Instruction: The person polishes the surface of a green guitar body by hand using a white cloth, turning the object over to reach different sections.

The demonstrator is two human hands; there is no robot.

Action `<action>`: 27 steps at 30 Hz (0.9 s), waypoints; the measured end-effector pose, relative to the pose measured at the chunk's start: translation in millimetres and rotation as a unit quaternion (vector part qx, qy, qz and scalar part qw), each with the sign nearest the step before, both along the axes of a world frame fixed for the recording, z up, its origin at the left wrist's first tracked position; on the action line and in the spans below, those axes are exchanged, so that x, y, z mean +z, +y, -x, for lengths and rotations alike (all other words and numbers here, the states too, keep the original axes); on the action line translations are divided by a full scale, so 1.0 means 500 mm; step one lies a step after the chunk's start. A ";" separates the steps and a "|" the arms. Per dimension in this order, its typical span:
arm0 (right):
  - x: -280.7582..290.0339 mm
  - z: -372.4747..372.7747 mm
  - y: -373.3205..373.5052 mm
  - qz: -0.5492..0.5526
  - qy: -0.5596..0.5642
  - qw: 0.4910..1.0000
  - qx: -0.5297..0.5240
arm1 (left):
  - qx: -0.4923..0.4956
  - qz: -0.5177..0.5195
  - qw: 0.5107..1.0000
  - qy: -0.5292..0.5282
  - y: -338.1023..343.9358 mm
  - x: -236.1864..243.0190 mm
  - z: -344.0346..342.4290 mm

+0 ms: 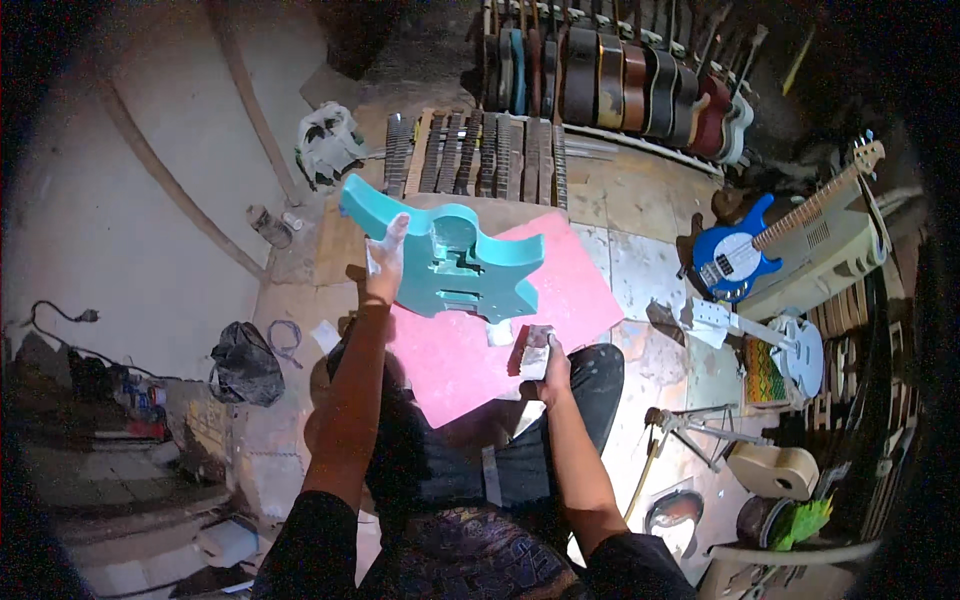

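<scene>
A teal electric guitar body [415, 262] with cut-out cavities is held up, tilted, over a pink board [455, 370]. My left hand [386, 262] grips it at its left side, the whitened thumb lying over the face. Lower and to the right, apart from the body, my right hand [552, 375] is closed on a small brown sanding pad [537, 352] caked with white dust. Between the pad and the guitar body, a small white block [499, 333] rests on the pink board.
Guitar necks [480, 150] lie in a row beyond the board, with a rack of guitar bodies [610, 80] behind. At right are a blue bass [738, 255], a pale guitar [797, 358] and a metal stand [690, 437]. A black bag [246, 365] sits at left.
</scene>
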State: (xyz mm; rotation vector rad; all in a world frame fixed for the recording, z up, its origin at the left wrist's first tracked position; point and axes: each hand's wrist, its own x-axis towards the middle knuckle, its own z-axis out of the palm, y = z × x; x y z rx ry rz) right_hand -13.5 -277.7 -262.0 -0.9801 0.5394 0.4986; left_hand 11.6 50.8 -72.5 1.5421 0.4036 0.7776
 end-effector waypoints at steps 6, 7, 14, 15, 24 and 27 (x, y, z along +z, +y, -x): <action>-0.112 -0.023 -0.046 0.273 -0.047 0.961 0.018 | 0.011 -0.033 0.998 0.056 -0.008 0.014 -0.036; -0.094 -0.015 -0.024 0.330 -0.071 0.941 0.027 | 0.020 -0.038 0.998 0.055 0.006 0.015 -0.034; 0.047 0.029 0.021 0.503 -0.173 0.846 0.038 | 0.027 -0.030 0.997 0.066 0.026 0.022 -0.030; 0.048 0.027 0.016 0.511 -0.172 0.842 0.036 | 0.027 -0.020 0.998 0.061 0.017 0.026 -0.033; 0.064 0.017 0.014 0.467 -0.135 0.871 0.066 | 0.117 0.043 0.992 0.009 -0.036 0.024 0.018; 0.067 0.016 0.022 0.452 -0.148 0.878 0.057 | 0.179 0.111 0.977 -0.025 -0.028 -0.044 0.088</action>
